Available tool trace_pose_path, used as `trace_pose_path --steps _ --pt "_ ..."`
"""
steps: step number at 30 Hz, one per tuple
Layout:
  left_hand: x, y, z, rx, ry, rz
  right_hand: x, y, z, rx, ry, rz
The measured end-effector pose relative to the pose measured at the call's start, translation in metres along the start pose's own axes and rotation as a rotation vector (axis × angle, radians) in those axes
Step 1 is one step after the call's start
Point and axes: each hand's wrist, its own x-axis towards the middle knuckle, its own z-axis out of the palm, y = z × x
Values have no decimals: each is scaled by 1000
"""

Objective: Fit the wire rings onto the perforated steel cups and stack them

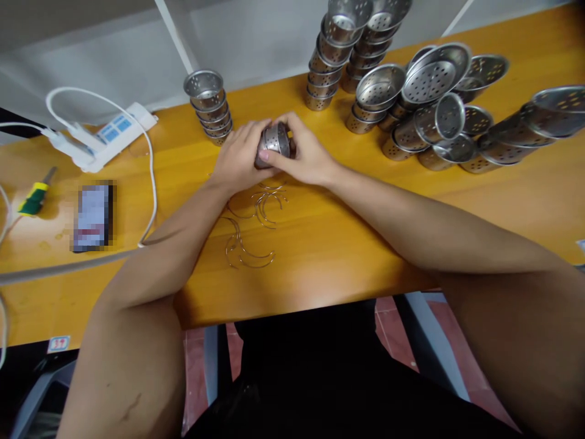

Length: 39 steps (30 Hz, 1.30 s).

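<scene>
Cup: we hold one small perforated steel cup (273, 144) between both hands, just above the desk (347, 244), near its middle.
Left hand (240, 160): our fingers wrap the cup's left side and close round its wall; the grip is narrow and holds the cup.
Right hand (307, 157): our fingers press on the cup's right side and top, thumb toward us; this grip too is closed on the cup.
Handling: we judge the cup light, stiff and thin-walled, with a smooth shine that may slip; the rim and the holes could have sharp edges. Taking it by the wall, opposite sides, looks surest.
Wire rings (256, 219): thin bent loops lie loose on the desk just below our hands; they look springy and easy to scatter.
Stacks (210, 107): one short stack of cups stands left of our hands; taller stacks (329, 67) and toppled ones (439, 116) lie to the right.
Left side: a power strip (107, 137) with its white cable, a screwdriver (34, 198) and a phone (92, 217), well apart from the cup.
</scene>
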Motion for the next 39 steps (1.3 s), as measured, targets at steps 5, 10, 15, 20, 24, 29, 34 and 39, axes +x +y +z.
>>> trace_pose_path --steps 5,10,15,20,24,29,34,39 --pt "-5 29 -12 105 60 -42 -4 -6 -7 -62 -35 -100" --pt "-1 20 -2 5 64 -20 -4 -2 -18 -157 -56 -135" --pt "3 -17 7 -309 174 -20 -5 -3 -32 -273 -86 -163" --pt "2 -42 -3 -258 427 -84 -7 15 -49 -369 -14 -97" --pt "3 -61 -1 -265 496 -86 -4 47 -48 -371 35 -25" --pt "3 -53 1 -323 432 -69 -4 79 -43 -349 54 -23" --pt "3 -34 -5 -331 347 -103 -6 50 -51 -454 54 -84" --pt "4 -40 -1 -367 384 -123 -12 -22 -42 -405 -194 -249"
